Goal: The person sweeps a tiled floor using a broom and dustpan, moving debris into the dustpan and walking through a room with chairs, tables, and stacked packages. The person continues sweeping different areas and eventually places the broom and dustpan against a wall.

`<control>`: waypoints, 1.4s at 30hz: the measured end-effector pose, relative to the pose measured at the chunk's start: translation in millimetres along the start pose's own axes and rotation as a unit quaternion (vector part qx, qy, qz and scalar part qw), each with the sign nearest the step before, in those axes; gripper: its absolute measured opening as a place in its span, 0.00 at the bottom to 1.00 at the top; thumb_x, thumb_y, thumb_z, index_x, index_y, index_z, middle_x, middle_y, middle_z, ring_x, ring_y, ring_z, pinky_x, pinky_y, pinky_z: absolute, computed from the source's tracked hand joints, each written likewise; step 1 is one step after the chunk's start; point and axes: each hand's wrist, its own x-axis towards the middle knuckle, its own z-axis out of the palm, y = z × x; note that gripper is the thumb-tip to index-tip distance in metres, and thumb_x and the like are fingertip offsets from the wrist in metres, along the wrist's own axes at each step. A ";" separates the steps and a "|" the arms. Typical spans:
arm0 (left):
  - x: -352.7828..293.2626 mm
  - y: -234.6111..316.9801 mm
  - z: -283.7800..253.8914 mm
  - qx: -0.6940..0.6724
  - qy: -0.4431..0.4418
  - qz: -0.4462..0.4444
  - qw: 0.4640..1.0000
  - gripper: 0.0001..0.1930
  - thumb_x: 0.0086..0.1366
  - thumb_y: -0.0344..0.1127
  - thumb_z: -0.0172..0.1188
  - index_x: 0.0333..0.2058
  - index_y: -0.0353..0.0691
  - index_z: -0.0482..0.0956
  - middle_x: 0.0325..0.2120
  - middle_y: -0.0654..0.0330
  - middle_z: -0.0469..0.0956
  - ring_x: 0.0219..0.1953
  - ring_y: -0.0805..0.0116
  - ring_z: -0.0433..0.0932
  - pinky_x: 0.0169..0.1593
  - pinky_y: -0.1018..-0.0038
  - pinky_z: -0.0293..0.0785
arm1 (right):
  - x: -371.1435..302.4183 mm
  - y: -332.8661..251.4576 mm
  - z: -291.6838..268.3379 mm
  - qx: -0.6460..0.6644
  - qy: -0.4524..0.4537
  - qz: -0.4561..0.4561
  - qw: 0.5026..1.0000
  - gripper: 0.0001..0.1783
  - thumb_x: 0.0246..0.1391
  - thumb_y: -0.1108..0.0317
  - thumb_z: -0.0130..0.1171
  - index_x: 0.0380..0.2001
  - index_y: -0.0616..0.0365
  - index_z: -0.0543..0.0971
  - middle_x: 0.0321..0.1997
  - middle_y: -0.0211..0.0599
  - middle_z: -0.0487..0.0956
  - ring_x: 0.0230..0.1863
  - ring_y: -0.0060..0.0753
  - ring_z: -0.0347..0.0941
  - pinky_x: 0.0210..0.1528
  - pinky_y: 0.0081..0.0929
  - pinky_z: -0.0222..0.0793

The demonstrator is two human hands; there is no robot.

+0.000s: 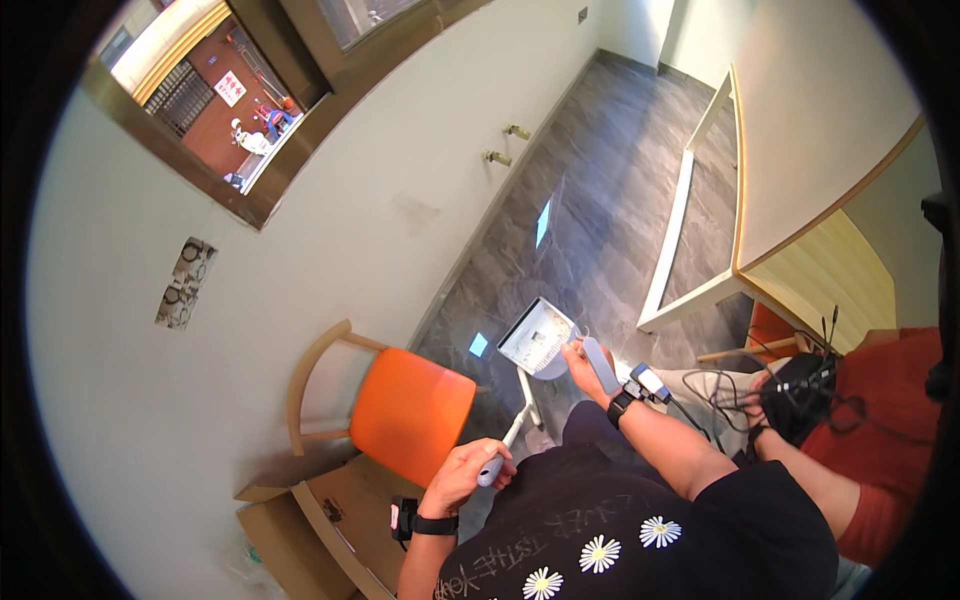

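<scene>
My left hand [468, 476] is closed round the grey grip of a long-handled dustpan [537, 333]. Its pale pole runs forward to the white and grey pan, which has small bits lying in it. My right hand [582, 368] is beside the pan, fingers wrapped round a grey rounded handle [600, 364]. Whatever is at the far end of that handle is hidden. Both wrists carry dark bands with small devices strapped on.
An orange chair [412, 412] and an open cardboard box [345, 510] stand at the left by the wall [330, 240]. A white-framed table [690, 297] is at the right. Close on my right, a person in a red shirt [890, 430] holds dark cables [800, 390].
</scene>
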 end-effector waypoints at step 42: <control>550.4 359.4 90.5 0.239 0.116 -0.226 0.937 0.08 0.63 0.30 0.49 0.41 0.37 0.70 0.20 0.65 0.69 0.14 0.78 0.65 0.14 0.79 0.57 | 360.6 188.6 -225.6 0.235 0.117 0.370 0.891 0.18 0.63 0.51 0.56 0.32 0.56 0.76 0.29 0.29 0.78 0.30 0.21 0.74 0.32 0.23 0.70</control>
